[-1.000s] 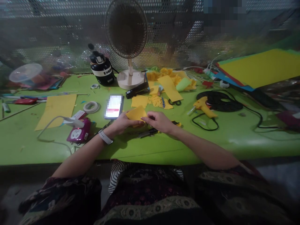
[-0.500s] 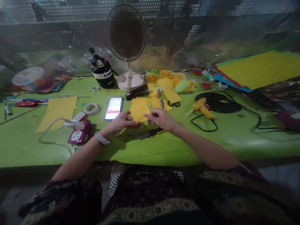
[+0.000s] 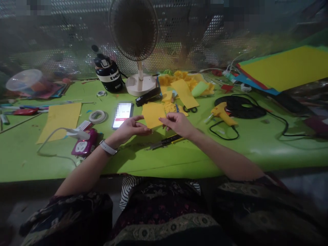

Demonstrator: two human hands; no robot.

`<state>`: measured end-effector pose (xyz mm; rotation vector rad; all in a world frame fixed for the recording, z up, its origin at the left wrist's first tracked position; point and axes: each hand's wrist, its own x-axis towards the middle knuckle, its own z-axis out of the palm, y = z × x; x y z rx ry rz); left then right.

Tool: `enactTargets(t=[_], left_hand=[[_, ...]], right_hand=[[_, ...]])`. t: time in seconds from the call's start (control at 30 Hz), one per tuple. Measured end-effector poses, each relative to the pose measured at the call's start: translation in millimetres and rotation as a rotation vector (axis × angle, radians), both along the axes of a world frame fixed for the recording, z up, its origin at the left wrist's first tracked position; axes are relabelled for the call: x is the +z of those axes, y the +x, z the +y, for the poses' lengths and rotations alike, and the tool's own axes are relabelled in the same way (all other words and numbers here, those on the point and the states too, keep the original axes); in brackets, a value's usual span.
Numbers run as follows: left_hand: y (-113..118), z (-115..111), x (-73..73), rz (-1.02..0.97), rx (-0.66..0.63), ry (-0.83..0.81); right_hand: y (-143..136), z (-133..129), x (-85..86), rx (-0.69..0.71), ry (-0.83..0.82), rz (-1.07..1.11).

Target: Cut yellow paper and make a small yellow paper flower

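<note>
A small yellow paper piece (image 3: pixel 153 114) is held up between my hands above the green table. My left hand (image 3: pixel 129 130) is at its left and lower edge, thumb and fingers closed on it. At its right edge my right hand (image 3: pixel 178 124) pinches the paper between thumb and fingers. Below the hands a black and yellow utility knife (image 3: pixel 167 141) lies on the table. A lit phone (image 3: pixel 123 115) lies just behind my left hand. Behind the paper are yellow fringed scraps (image 3: pixel 172 107) and a longer yellow strip (image 3: pixel 185 93).
A fan (image 3: pixel 140 84) and black bottle (image 3: pixel 110 77) stand at the back. Tape (image 3: pixel 97 117), a purple power adapter (image 3: pixel 84 141) and yellow sheet (image 3: pixel 60 121) lie left. A yellow glue gun (image 3: pixel 223 114) with its cord is right, before stacked coloured sheets (image 3: pixel 287 70).
The view has shifted slightly, so the table items appear higher in the picture. Both hands still hold the yellow paper, which has tilted a little.
</note>
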<state>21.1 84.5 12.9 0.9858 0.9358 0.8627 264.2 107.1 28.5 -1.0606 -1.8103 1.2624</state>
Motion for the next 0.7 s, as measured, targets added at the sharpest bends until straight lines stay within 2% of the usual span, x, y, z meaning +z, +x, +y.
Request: enactTargets(t=[0.23,0.4,0.47,0.7], left_hand=[[14.8,-0.8,-6.5,-0.038,0.003,0.050],[16.2,-2.3,-11.3,-0.007,0.013,0.127],[14.8,-1.8,-11.2,0.014,0.012,0.144],[13.3,0.5,-12.3,0.105,0.019,0.153]], right_hand=[[-4.1,-5.4,-2.0,-0.001,-0.039,-0.027],[-6.6,-6.6,0.9,0.092,-0.276,0.026],[-7.0,-6.2,0.6,0.107,-0.322,0.037],[-6.1,-3.6,0.1,0.122,-0.304,0.012]])
